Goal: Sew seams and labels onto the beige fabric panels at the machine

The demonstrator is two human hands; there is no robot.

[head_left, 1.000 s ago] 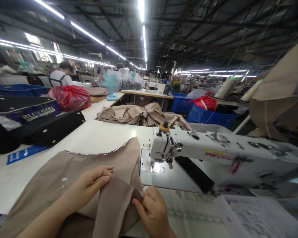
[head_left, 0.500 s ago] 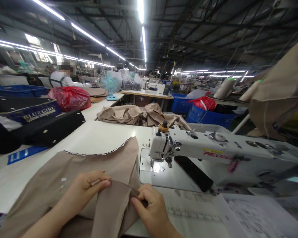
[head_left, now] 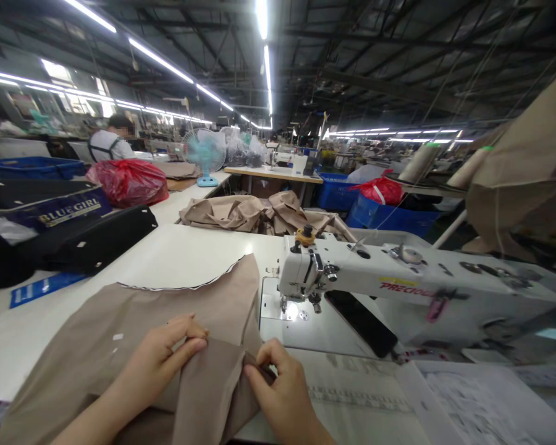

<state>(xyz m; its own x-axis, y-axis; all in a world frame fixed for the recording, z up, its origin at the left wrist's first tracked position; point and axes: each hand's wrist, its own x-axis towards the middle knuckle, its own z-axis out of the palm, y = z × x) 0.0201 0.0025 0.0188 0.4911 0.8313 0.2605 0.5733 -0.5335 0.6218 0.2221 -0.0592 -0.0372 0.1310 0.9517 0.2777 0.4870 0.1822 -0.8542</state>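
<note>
A beige fabric panel [head_left: 120, 327] lies across the white sewing table, its curved far edge finished with a thin dark-and-white line. My left hand [head_left: 167, 352] presses over a folded flap of it [head_left: 208, 389], fingers closed on the fold. My right hand [head_left: 278, 386] pinches the flap's edge between thumb and fingers, just in front of the sewing machine bed. The white industrial sewing machine [head_left: 343, 272] stands to the right, its needle area a little beyond both hands. Under the fabric, the table surface is hidden.
A black smartphone [head_left: 361, 323] lies on the machine bed. Printed papers [head_left: 361, 395] cover the table's near right. Beyond stand a beige fabric pile [head_left: 259, 213], a black bag [head_left: 69, 216], a red plastic bag [head_left: 130, 182], a blue fan [head_left: 204, 151], blue crates [head_left: 389, 219] and a co-worker [head_left: 109, 145].
My right hand has shifted its pinch along the flap's edge, and the flap has moved with it. My left hand has slid slightly lower. The view has tilted only a little.
</note>
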